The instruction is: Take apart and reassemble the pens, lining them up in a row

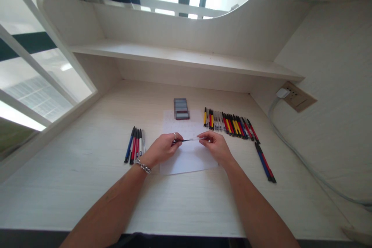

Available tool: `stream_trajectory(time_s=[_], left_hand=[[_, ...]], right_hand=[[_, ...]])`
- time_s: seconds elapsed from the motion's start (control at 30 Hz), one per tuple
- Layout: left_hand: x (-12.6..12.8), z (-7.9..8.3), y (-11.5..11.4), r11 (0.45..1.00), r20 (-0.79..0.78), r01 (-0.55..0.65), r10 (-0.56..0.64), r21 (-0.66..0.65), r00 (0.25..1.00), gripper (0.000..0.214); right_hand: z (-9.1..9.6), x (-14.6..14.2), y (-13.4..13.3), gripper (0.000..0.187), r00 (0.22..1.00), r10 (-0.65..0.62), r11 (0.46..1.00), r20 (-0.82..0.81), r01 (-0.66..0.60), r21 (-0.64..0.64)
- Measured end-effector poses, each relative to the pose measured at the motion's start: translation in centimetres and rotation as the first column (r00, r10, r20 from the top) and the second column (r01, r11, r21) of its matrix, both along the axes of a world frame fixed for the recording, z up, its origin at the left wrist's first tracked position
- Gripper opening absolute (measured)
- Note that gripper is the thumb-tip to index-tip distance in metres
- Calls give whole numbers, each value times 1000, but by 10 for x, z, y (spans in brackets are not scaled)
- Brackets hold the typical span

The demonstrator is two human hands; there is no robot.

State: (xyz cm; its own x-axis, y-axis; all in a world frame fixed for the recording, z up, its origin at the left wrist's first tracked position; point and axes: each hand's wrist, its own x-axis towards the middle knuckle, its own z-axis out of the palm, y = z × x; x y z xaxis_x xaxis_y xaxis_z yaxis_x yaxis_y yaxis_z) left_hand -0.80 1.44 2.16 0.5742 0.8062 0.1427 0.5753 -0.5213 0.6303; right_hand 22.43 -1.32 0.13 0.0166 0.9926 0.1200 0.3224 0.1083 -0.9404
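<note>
A slim pen (190,139), dark toward its left end and clear toward its right, is held level between my two hands above a white sheet of paper (188,162). My left hand (166,146), with a ring and a chain bracelet, pinches the dark end. At the clear end, the fingertips of my right hand (214,145) are closed. Whether the pen is one piece or two parts is too small to tell. Left of my left hand lies a group of several pens (135,145) in blue, red, white and clear.
A long row of pens (232,124) lies at the back right, with a blue and a red pen (265,162) below it. A small dark, blurred case (181,109) sits at the paper's top edge. A cable (293,151) runs from the wall socket (300,97) along the right. A shelf (186,58) overhangs the back.
</note>
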Motion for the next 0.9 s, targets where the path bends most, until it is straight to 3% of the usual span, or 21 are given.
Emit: stream_trajectory(time_s=[0.33, 0.53, 0.73, 0.9], left_hand=[[1, 3, -1, 1000, 2, 16, -16, -1, 1000, 16], [0, 3, -1, 1000, -12, 5, -5, 3, 1000, 15], [-2, 1, 2, 1000, -19, -14, 14, 3, 1000, 15], [-6, -2, 7, 993, -27, -113, 114, 42, 993, 16]], right_hand=[[18, -5, -12, 15, 993, -11, 997, 119, 1, 84], [21, 0, -13, 14, 995, -13, 995, 95, 3, 102], [17, 17, -8, 18, 996, -46, 996, 75, 40, 75], [3, 12, -2, 23, 984, -127, 992, 126, 123, 41]])
